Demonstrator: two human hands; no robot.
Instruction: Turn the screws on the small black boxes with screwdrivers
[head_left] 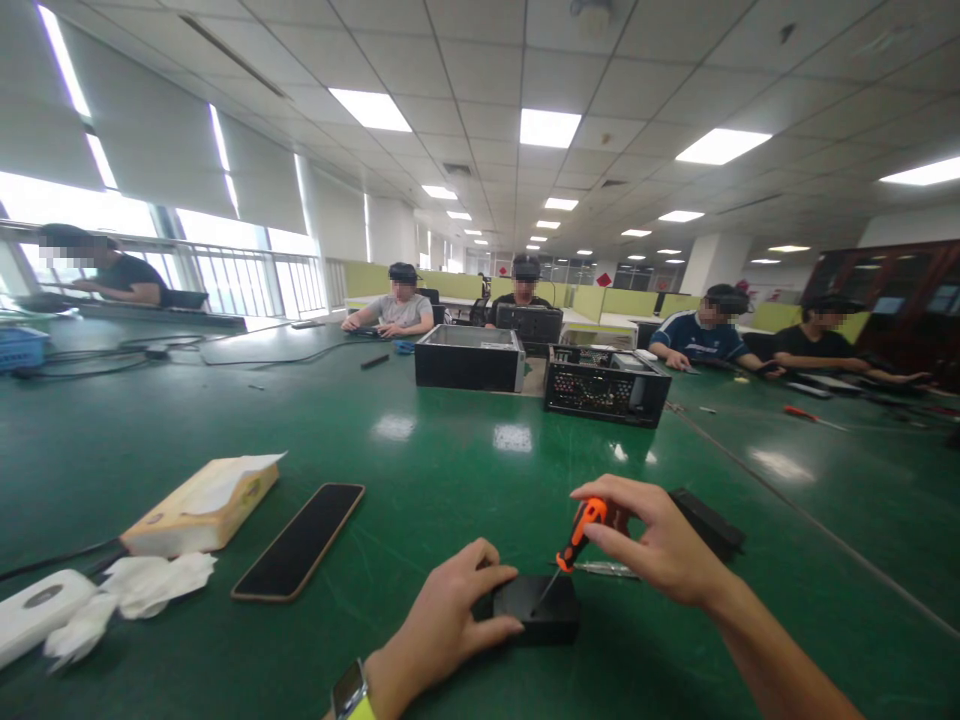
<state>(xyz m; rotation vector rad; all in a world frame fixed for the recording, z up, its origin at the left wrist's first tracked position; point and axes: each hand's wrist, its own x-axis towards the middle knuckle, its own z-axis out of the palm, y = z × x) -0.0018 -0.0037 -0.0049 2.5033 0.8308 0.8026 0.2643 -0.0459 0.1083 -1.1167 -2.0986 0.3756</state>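
A small black box (551, 612) lies on the green table (420, 450) in front of me. My left hand (457, 605) grips its left end between thumb and fingers, a watch on the wrist. In my right hand (649, 535) is an orange and black screwdriver (583, 533), held by its handle above the box. The shaft slants down to the left, its tip at the box's top face. Behind the box lies a thin silvery tool (606, 569), partly hidden by my right hand. A flat black part (707, 522) rests beyond my right hand.
To the left are a phone (298, 543), a tissue pack (206, 503), crumpled tissues (154, 585) and a white device (46, 607). Two metal cases (469, 362) (606, 388) stand farther back. Several people sit around the table. A red screwdriver (814, 417) lies at the right.
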